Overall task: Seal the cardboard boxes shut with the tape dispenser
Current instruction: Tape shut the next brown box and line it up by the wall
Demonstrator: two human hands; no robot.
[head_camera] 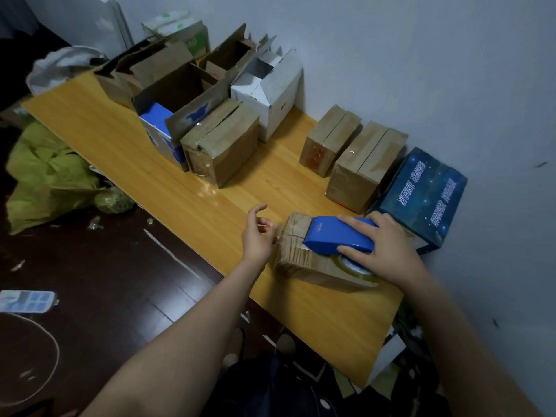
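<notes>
Downward view of a wooden bench set along a pale wall. Gripping a blue tape dispenser with the right hand, fingers spread over its top, thumb down beside the clear tape roll. Pressing the dispenser flat onto the top of a small brown cardboard box lying near the bench's front edge. Holding the left hand at the box's left end, fingers loosely curled against the cardboard; pinching a tape end or merely steadying, cannot tell.

Probably mid-strip, laying tape along the top seam. Next, most likely: drawing the dispenser along to the box's end with the box pinned, then tearing the tape on the toothed edge and smoothing it down.

Just beside the box on the right, a dark blue starry carton, leaving little room for the right hand's sweep. Behind, near the wall, two closed brown boxes side by side. Further back, another closed brown box, a white carton and several open-flapped brown boxes, apparently not yet sealed. On the dark floor to the left, a crumpled green bag.
</notes>
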